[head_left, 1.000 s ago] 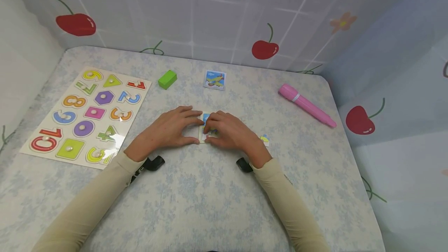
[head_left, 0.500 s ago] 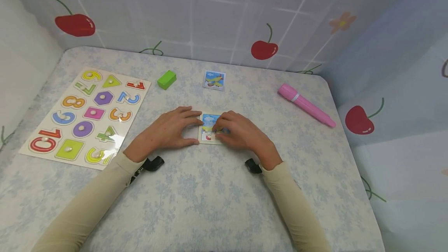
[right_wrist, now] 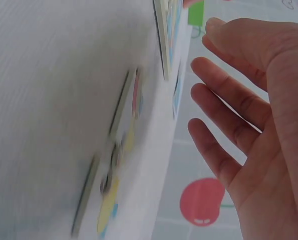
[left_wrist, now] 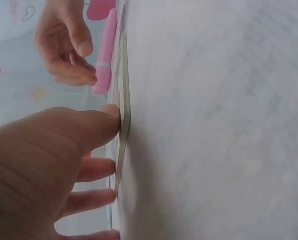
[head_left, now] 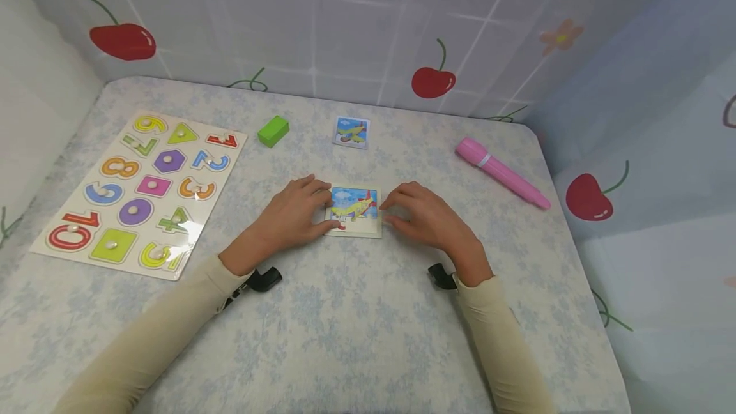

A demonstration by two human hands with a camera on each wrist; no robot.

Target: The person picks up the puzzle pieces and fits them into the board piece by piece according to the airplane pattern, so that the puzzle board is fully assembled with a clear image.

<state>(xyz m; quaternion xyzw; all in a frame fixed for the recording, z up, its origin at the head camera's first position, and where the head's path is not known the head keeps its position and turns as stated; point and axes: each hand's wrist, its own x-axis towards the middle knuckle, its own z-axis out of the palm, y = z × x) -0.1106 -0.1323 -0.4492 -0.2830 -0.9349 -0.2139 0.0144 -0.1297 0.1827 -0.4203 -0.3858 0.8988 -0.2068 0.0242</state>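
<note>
A small framed puzzle board (head_left: 363,234) with a yellow airplane on blue sky lies flat at the table's middle; its lower left part shows white and red. My left hand (head_left: 293,213) touches its left side, thumb tip on the near left corner, the other fingertips along the left edge. Just off the right edge hovers my right hand (head_left: 434,219), fingers loosely bent and holding nothing. Two loose puzzle pieces, one nearer (right_wrist: 96,205) and one farther (right_wrist: 126,107), lie on the table in the right wrist view. From the head, the right hand and forearm hide them.
A matching airplane card (head_left: 351,133) lies beyond the board, with a green block (head_left: 273,131) to its left. At the right is a pink marker-shaped stick (head_left: 503,173). A number-and-shape peg board (head_left: 140,193) covers the table's left. A cherry-print curtain (head_left: 368,24) stands behind.
My right hand has drawn back rightward off the puzzle board, uncovering the airplane picture. My left thumb has shifted onto the board's near left corner. The loose piece by the right wrist is now hidden.
</note>
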